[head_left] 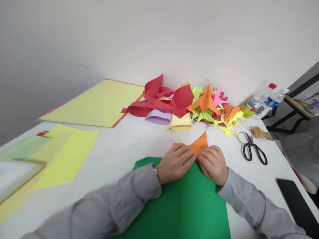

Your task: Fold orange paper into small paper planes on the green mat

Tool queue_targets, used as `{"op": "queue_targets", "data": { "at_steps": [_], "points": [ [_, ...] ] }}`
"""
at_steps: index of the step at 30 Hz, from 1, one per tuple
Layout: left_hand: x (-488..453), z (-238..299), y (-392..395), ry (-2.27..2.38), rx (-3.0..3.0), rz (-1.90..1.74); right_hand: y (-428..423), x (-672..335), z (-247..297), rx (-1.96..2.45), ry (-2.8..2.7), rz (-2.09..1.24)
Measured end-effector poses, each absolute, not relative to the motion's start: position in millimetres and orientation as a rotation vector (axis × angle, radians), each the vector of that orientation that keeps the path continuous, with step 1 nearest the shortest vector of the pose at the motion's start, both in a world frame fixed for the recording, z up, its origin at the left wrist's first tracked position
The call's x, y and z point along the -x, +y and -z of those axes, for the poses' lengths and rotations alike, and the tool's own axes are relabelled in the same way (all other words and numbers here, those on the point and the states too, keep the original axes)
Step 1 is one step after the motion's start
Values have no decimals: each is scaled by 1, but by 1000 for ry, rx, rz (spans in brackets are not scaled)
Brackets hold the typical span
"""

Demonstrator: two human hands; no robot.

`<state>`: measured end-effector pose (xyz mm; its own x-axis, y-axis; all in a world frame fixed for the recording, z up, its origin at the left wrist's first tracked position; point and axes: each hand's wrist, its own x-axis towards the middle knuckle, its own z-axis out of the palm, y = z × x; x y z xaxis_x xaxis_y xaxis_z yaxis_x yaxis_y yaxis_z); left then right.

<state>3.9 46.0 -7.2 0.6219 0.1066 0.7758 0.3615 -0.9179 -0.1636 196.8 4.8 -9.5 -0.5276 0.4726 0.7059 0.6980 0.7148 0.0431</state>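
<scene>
Gripping of the orange paper (200, 144) is shared by both hands at the far edge of the green sheet (186, 209), which lies on the white surface (117, 149). The left hand (177, 163) is closed on the paper's near left part, fingertips toward the middle; the right hand (213, 165) pinches the near right part, its fingertips just beside those of the left. Two pointed corners project beyond the fingers, the right one higher. The lower edge is hidden by the fingers, so contact with the green sheet cannot be confirmed

Handling: the orange paper should be very light, thin and flexible, yet stiff enough to keep a crease. It is likely to tear or wrinkle under a hard pull and may slide on smooth paper. Recommended hold: thumb and fingertips along the near edge, one hand to each side, with light, even pressure; avoid bending the free corners

Adjacent items: the scissors (253, 150) lie to the right of the right hand, well apart from it. Folded paper figures (205, 101) are heaped beyond the hands, and a yellow sheet (71, 156) lies to the left, apart from the left hand
</scene>
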Motion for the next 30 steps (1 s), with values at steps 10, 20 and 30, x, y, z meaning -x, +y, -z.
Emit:
{"op": "queue_targets", "data": {
  "at_steps": [10,20,30],
  "points": [
    [-3,8,50,-420,2600,1199,3,-199,6,899,-2267,540],
    [3,13,58,-589,2562,1222,13,-211,7,1022,-2191,615],
    [3,13,59,-634,2543,1244,14,-211,7,1120,-2045,552]
  ]
}}
